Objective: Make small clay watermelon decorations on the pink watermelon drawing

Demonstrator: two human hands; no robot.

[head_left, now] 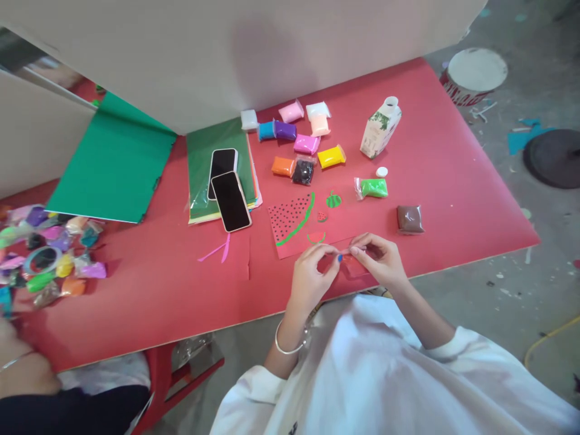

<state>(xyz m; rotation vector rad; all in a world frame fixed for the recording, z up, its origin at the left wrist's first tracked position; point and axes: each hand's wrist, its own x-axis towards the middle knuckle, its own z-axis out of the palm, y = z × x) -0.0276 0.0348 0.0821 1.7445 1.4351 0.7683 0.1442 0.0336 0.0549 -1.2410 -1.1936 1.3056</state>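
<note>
My left hand (312,270) and my right hand (380,260) meet near the front edge of the table, fingertips pinched close together. Between them is the top edge of a clear plastic packet (356,266), which looks red against the red table. A small blue spot shows at my left fingertips; I cannot tell what it is. Just beyond my hands lies a red sheet (290,226) bearing a large watermelon slice with a green rind and black dots. Smaller melon and strawberry-like shapes (322,216) sit on its right side.
Coloured clay packets (284,131) lie at the back, with green (374,188) and brown (410,219) ones to the right. A carton (381,128) stands behind a white cap (382,172). Two phones (231,201) rest on green folders (199,181). A co-worker's arm (22,362) is at left.
</note>
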